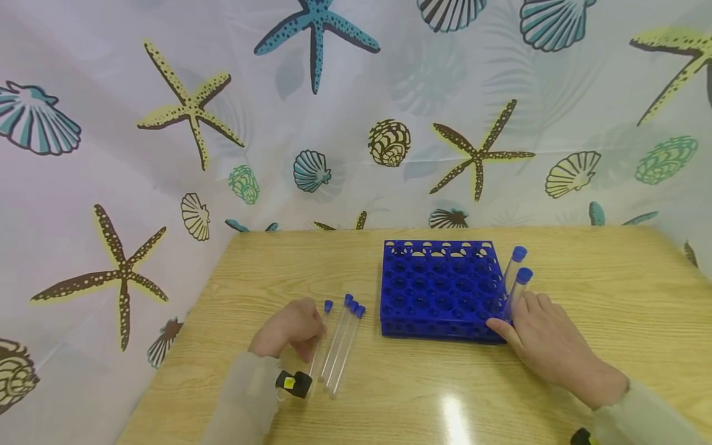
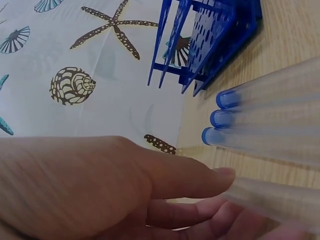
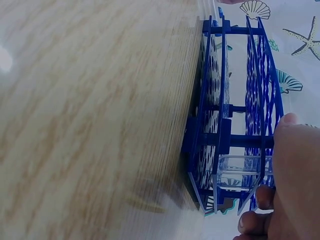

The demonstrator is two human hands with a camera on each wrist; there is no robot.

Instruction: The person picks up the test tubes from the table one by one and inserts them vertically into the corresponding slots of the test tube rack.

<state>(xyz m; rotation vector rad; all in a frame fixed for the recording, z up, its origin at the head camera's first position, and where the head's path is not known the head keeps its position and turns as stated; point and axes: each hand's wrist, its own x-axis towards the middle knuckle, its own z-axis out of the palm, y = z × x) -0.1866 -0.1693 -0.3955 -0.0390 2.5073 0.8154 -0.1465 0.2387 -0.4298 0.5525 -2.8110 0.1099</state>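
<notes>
A blue test tube rack (image 1: pixel 439 321) stands on the table, with two blue-capped test tubes (image 1: pixel 516 290) upright in its right side. My right hand (image 1: pixel 556 337) grips the rack's front right corner; in the right wrist view, its thumb (image 3: pixel 289 120) lies on the rack's upper edge and the fingertips curl at the end. To the left of the rack, my left hand (image 1: pixel 295 324) pinches a clear test tube (image 2: pixel 280 200) between thumb and fingers. That tube's blue cap (image 1: pixel 328 305) points away from me. Just right of it lie three more capped tubes (image 1: pixel 340 349), side by side.
The wooden table (image 1: pixel 400 395) runs back to a hanging cloth (image 1: pixel 345 123) printed with starfish and shells. The cloth also covers the left side. A bright light reflection lies on the tabletop in front of the rack.
</notes>
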